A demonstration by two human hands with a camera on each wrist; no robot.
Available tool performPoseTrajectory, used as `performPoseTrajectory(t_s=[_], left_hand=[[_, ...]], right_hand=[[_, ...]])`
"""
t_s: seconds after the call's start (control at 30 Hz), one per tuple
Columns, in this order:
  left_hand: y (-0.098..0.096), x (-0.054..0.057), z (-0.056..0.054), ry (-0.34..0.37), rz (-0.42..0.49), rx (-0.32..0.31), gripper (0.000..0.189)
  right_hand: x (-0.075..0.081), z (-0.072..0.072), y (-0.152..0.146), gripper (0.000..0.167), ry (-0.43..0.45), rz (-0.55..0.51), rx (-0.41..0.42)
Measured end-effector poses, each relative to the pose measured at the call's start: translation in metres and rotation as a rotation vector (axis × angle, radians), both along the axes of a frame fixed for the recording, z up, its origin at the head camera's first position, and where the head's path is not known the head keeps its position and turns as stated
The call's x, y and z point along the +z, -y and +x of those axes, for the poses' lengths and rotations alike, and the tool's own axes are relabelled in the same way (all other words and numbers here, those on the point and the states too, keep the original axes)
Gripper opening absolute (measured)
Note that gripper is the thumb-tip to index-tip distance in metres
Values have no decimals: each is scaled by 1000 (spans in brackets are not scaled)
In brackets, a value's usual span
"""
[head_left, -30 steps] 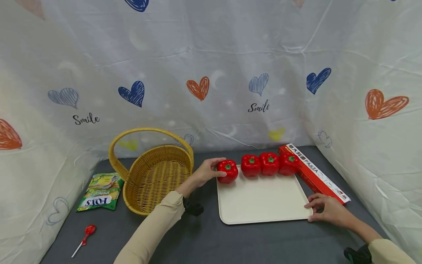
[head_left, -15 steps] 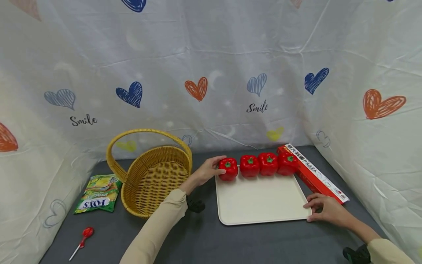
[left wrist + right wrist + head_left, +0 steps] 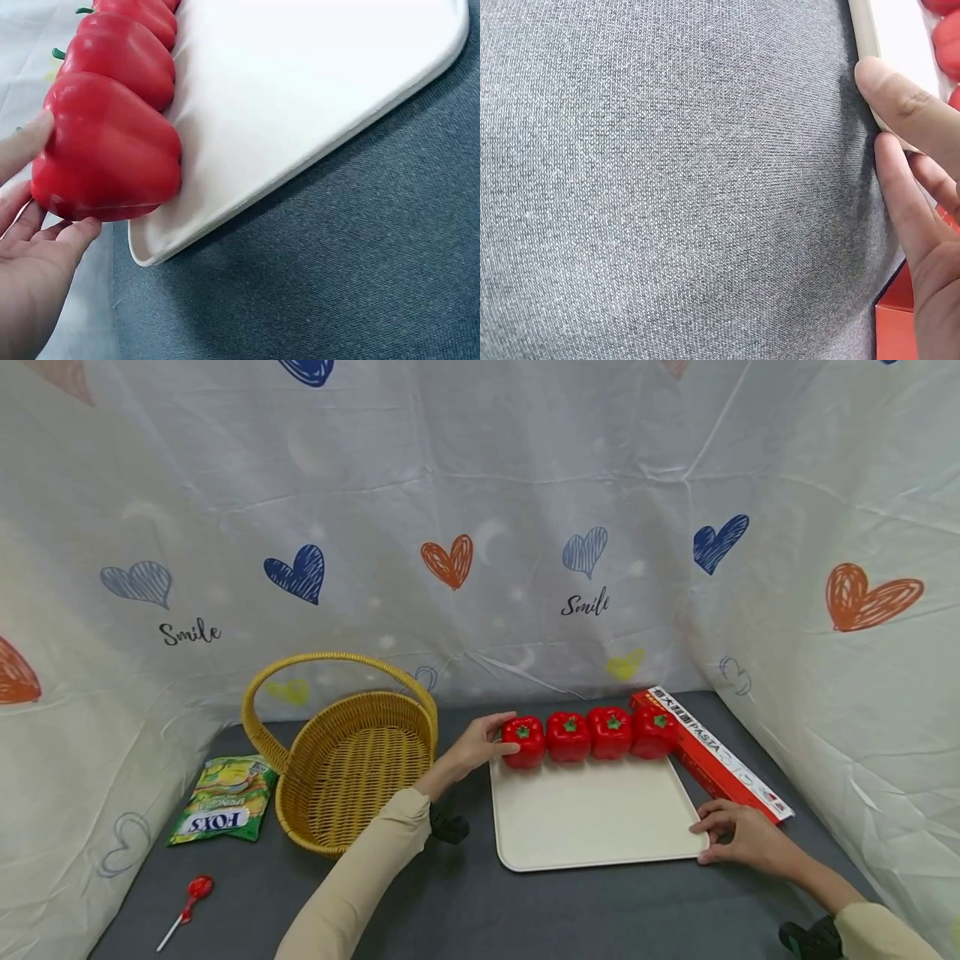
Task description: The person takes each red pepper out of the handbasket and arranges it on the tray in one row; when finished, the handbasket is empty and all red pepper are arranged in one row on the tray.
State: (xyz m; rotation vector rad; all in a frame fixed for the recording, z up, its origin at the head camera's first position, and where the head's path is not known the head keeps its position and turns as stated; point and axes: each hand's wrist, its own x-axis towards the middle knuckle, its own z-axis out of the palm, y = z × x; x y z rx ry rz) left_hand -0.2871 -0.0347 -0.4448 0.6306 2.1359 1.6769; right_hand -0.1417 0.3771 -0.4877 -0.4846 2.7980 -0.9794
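Note:
A row of red bell peppers lines the far edge of a white tray. My left hand grips the leftmost bell pepper, thumb on the near side and fingers behind it. In the left wrist view that bell pepper sits at the tray's corner, right up against its neighbour, with the fingertips under its lower end. At the tray's near right corner, my right hand holds the rim between thumb and fingers. The right wrist view shows the thumb over the tray's edge.
Slanting behind the tray's right side lies a red pasta box, touching the row's end in the head view. A yellow wicker basket with a tall handle stands left. Farther left are a green Fox's packet and a red lollipop.
My left hand has slid its bell pepper right and slightly back, closing the gap to the others. The right hand stays at the tray's corner.

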Motion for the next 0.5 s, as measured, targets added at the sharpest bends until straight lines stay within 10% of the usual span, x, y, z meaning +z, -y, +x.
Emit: performPoseTrajectory(t_s=[0.27,0.5], left_hand=[[1,6,9,6,-3,60,72],[27,26,57,-2,53,-10,56]], right_hand=[[0,-2,-1,37,25,5,0],[18,6,10,56,115,100,-30]])
